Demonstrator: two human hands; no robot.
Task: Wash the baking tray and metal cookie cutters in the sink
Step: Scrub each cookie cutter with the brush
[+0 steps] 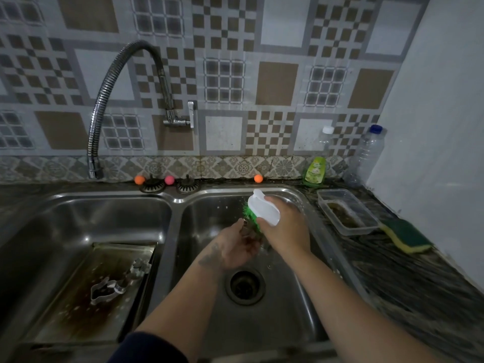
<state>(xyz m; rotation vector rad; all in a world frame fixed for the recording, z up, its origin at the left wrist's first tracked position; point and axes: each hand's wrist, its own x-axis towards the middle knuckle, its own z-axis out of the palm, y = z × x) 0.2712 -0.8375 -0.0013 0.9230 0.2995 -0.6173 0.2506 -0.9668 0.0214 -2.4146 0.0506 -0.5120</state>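
Green-bristled brush [262, 213] (right hand [284, 231]) scrubs metal cutter [248, 231].

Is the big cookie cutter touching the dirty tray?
Touching. In the head view, the big cookie cutter lies flat on the bottom of the baking tray, which sits in the left sink basin; no gap shows beneath it.

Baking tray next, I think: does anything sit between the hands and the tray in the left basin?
Only the ridge dividing the sink separates them. Both hands are busy over the right basin: the right hand grips a white brush, the left hand holds a small cutter. Two cookie cutters lie on the baking tray.
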